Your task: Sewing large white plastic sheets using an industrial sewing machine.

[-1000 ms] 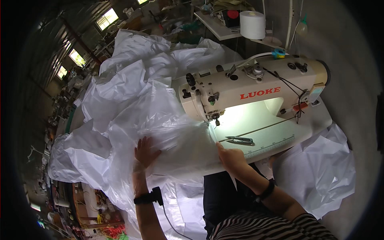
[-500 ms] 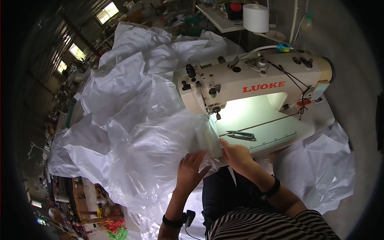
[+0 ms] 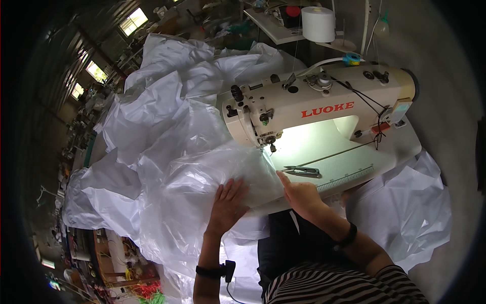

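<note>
A large, crumpled sheet of thin white translucent plastic [image 3: 177, 167] spreads over the left side, its right edge running under the needle of a white sewing machine [image 3: 324, 96]. My left hand [image 3: 229, 205] lies flat on this sheet, fingers stretched out. At the sheet's edge, just in front of the needle area [image 3: 268, 147], my right hand [image 3: 302, 196] is closed, index finger pointing forward along the edge and the other fingers curled. Its thumb is hidden. Thread snips [image 3: 302, 171] lie on the machine bed, just beyond my right hand.
More white sheeting [image 3: 405, 213] hangs at the right below the machine bed. A white thread cone [image 3: 318, 24] stands behind the machine. Loose black cord [image 3: 377, 134] dangles by the machine's right column. Red and green scraps [image 3: 149, 291] lie at the lower left.
My left hand has moved left and a little forward across the plastic and now lies flatter. My right hand remains by the sheet's edge. The view has shifted slightly.
</note>
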Available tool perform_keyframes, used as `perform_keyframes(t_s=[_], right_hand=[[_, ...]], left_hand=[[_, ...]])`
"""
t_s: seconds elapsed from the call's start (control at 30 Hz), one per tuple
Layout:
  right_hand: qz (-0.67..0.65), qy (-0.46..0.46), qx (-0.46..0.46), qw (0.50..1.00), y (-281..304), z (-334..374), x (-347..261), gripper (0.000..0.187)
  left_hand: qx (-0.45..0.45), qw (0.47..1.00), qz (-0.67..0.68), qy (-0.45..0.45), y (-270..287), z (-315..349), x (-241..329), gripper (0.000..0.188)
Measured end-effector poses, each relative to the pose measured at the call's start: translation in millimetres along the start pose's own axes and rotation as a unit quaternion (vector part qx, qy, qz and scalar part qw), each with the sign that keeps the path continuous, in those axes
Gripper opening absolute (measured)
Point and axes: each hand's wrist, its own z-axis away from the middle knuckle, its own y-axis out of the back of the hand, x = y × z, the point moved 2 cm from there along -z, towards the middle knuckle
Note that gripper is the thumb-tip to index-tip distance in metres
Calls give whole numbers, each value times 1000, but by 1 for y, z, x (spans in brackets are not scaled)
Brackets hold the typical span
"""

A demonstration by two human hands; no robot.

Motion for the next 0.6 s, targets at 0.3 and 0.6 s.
perform_keyframes(t_s=[0.3,0.6], right_hand=[[0,0,-34,999,4,3,-2,63],[-17,-28,-43,999,4,2,1,60]], left_hand=[[89,967,239,17,-8,-19,23,21],[-63,839,532,101,23,-73,7,9]])
